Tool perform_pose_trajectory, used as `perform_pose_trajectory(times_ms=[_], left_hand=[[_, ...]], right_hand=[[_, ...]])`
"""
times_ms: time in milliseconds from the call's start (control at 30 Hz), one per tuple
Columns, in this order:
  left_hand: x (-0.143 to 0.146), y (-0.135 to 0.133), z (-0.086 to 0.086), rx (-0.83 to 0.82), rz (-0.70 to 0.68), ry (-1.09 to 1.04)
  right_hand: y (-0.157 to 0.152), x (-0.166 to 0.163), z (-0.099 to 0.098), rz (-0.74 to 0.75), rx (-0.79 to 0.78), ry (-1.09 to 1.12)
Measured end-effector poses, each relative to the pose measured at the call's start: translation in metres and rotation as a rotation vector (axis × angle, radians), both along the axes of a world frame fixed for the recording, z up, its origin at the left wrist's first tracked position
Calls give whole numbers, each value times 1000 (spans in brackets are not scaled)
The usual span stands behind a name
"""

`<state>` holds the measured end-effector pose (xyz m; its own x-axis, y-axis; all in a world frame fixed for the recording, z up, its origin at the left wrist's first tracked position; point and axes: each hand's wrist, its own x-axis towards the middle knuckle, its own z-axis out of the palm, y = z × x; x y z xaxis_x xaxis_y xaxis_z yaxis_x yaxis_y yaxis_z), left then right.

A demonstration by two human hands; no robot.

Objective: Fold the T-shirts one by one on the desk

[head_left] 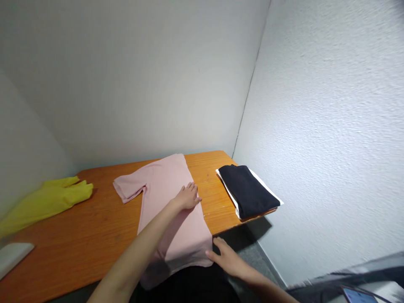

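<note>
A pale pink T-shirt (160,202), folded lengthwise with its short sleeve toward the left, lies on the wooden table. Its lower end hangs over the front edge. My left hand (188,197) rests flat on the cloth near the right-hand fold, fingers stretched out, palm down. At the lower right corner of the shirt is my right hand (227,257). Its thumb touches the hanging cloth, while the other fingers are spread apart from the thumb beside the edge.
The table (94,231) stands against a white wall. A folded black garment (248,189) lies on a white sheet-like item at the right end. Yellow rubber gloves (57,200) and a white object (14,256) are at the left. A phone-like screen (358,295) shows at lower right.
</note>
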<state>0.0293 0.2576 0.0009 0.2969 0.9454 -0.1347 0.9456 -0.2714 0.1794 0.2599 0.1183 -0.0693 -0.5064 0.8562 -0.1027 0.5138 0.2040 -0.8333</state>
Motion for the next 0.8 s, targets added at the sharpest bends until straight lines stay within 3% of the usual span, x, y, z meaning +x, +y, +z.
perform_pose_trajectory(times_ms=[67, 167, 300, 433, 600, 700, 800], left_hand=[[6, 0, -7, -29, 43, 16], [13, -1, -15, -30, 111, 25], [17, -2, -21, 0, 154, 18], [17, -8, -17, 59, 137, -5], [-7, -54, 1, 189, 150, -21], [-28, -105, 2, 211, 185, -25], [-40, -149, -7, 158, 201, -59]], right_hand=[[-8, -11, -10, -43, -75, 158], [-29, -19, -15, 16, -160, 284], [-50, -16, -14, 47, -94, 212], [-51, -12, -9, 39, -57, 34], [-33, 1, 28, 12, 55, -493], [-2, -6, 64, -33, 254, -428], [45, -42, 89, -37, 472, -272]])
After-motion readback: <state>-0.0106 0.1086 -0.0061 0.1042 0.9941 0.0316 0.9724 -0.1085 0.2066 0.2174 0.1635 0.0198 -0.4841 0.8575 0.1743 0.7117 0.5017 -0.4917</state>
